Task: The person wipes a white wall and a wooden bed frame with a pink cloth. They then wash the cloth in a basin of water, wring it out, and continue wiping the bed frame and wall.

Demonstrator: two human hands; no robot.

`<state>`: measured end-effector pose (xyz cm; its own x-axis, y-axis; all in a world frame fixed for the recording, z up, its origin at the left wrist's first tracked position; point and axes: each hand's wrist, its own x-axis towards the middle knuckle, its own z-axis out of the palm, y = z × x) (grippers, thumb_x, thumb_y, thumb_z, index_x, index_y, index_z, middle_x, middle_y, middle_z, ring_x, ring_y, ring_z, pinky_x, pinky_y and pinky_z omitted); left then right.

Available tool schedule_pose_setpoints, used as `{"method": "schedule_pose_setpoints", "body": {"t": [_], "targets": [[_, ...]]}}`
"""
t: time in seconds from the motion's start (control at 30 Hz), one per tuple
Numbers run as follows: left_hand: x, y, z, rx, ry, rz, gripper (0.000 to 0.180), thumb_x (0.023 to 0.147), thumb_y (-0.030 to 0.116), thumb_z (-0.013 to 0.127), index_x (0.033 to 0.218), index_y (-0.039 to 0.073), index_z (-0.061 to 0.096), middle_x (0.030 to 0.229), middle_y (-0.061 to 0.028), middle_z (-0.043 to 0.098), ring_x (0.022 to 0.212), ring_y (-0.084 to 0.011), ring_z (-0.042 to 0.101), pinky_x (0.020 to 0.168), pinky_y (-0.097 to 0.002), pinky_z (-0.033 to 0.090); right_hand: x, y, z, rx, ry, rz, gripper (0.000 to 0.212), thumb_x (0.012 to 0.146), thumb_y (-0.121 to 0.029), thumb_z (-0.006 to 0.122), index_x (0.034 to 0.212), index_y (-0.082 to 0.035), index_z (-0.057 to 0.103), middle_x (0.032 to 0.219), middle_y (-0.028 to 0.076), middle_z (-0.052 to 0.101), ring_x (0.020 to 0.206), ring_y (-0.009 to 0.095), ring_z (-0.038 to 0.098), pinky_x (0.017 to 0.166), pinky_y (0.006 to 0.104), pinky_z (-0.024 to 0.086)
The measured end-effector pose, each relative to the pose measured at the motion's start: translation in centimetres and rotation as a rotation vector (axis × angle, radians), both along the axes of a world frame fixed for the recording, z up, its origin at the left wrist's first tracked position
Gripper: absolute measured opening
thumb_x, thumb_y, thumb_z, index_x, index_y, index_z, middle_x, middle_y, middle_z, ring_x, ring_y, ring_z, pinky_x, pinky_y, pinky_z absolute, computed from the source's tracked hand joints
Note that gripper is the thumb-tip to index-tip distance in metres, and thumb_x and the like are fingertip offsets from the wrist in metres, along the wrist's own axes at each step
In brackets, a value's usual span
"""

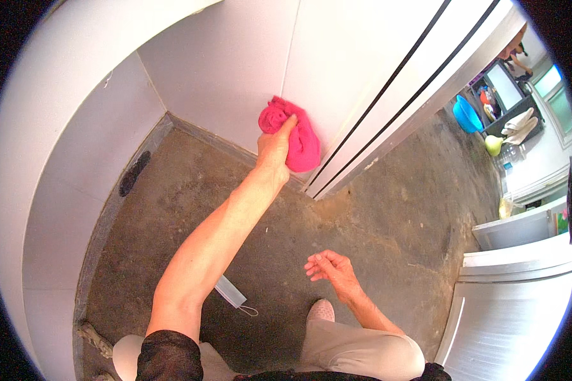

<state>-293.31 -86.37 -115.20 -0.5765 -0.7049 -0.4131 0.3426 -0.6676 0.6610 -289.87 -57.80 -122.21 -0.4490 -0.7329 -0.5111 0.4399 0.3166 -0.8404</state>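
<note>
A bright pink cloth [304, 143], bunched up, is pressed to the lower part of the white wall panel [219, 82], just left of a door frame with two black lines. My left hand [274, 152] grips this cloth, thumb on top and the other fingers mostly hidden. Above the floor, near my knee, my right hand [332, 272] hangs with loosely bent fingers and nothing in it. Below the left forearm lies a flat white oblong thing with a thin loop [231, 292], partly covered by the arm.
Grey-brown concrete floor [388, 235] runs through the doorway. Beyond the frame stand a blue basin [466, 114], a dark rack [521, 117] and a yellow-green round thing [493, 145]. A white door [515, 324] is at lower right. My pink shoe [321, 310] rests below my right hand.
</note>
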Motion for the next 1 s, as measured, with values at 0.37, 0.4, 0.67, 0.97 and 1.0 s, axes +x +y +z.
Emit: {"method": "schedule_pose_setpoints", "body": {"t": [0.37,0.4,0.67,0.97,1.0], "targets": [[0.5,-4.3,-7.0,0.049,-0.064,0.115,0.034,0.08,0.017,0.077,0.107,0.004,0.061,0.098,-0.0068,0.068,0.084,-0.0171,0.066,0.075,-0.033,0.055,-0.3,0.0,-0.3,-0.034,-0.023,0.017,0.028,0.099,-0.025,0.056,0.103,0.002,0.064,0.094,0.012,0.069,0.083,0.018,0.066,0.072,0.032,0.055],[0.5,-4.5,-8.2,0.043,-0.11,0.121,0.034,0.08,0.018,0.078,0.107,0.005,0.062,0.097,-0.0071,0.068,0.084,-0.0179,0.067,0.075,-0.0337,0.055,-0.2,0.0,-0.2,-0.044,-0.019,0.026,0.028,0.099,-0.025,0.056,0.103,0.002,0.064,0.094,0.012,0.069,0.083,0.018,0.066,0.072,0.0319,0.055],[-0.9,4.8,1.6,-0.173,0.056,-0.024,0.03,0.086,0.014,0.072,0.111,0.005,0.059,0.101,-0.0055,0.065,0.093,-0.0149,0.063,0.079,-0.0305,0.053,-0.9,0.6,-0.2,-0.001,0.003,-0.014,0.028,0.099,-0.024,0.055,0.104,0.003,0.063,0.095,0.012,0.068,0.083,0.019,0.066,0.072,0.0319,0.056],[-0.4,1.9,-3.4,-0.026,-0.051,0.086,0.035,0.083,0.011,0.074,0.115,0.006,0.059,0.106,-0.006,0.066,0.094,-0.0176,0.064,0.082,-0.0333,0.054,-0.7,0.6,-0.7,-0.026,-0.014,0.013,0.028,0.098,-0.025,0.057,0.103,0.002,0.063,0.095,0.012,0.069,0.083,0.018,0.066,0.072,0.0322,0.056],[0.0,1.6,-3.7,-0.052,-0.052,0.121,0.033,0.083,0.013,0.074,0.113,0.007,0.06,0.104,-0.0051,0.067,0.092,-0.0177,0.065,0.08,-0.0344,0.055,-0.7,0.5,-0.4,-0.035,-0.01,0.02,0.028,0.098,-0.025,0.057,0.103,0.002,0.064,0.095,0.013,0.069,0.083,0.018,0.066,0.072,0.0322,0.056]]}}
